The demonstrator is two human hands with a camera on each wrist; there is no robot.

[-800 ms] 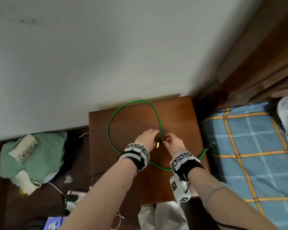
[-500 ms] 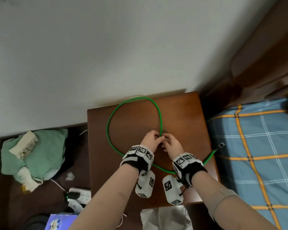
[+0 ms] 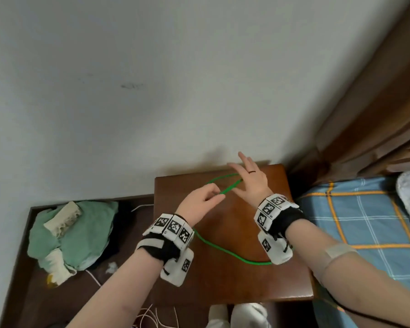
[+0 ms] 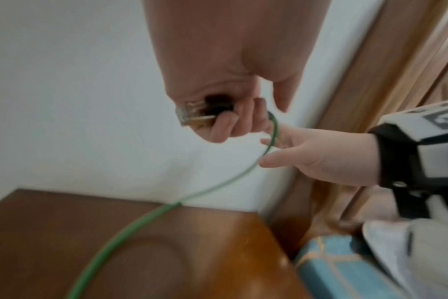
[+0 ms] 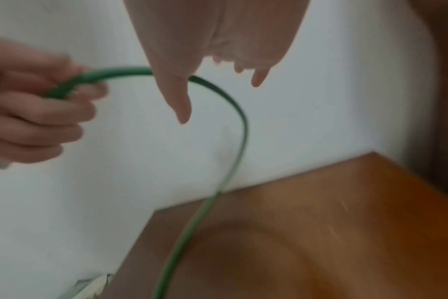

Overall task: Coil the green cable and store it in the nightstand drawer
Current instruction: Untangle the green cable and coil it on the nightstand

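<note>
Coiling barely started, storage untouched. Left hand (image 3: 200, 200) is lifted above the nightstand (image 3: 232, 275) top, fingers curled round the green cable (image 3: 225, 250) near one end; the left wrist view shows the clear plug (image 4: 189, 116) of that end poking out of the fist. Right hand (image 3: 251, 179) is just beyond the left one, toward the wall (image 3: 152, 91), fingers spread and straight, nothing gripped; the cable runs under or against its palm, and the right wrist view shows the strand arching past the thumb, so it looks like it's guiding the first loop, not holding it. From the left hand the cable rises in one raised arc, then drops back to the nightstand top and sweeps in a wide loose curve along the near side toward the bed (image 3: 365, 221), passing behind the right wrist. Far end of the cable isn't visible. Judgement: at most one loop is being formed, most of the length still lies slack on the nightstand. Still left: gather the remaining length into coils, open the drawer, put the coil in, close it. Drawer front isn't in view from here, so can't tell whether it's open.
</note>
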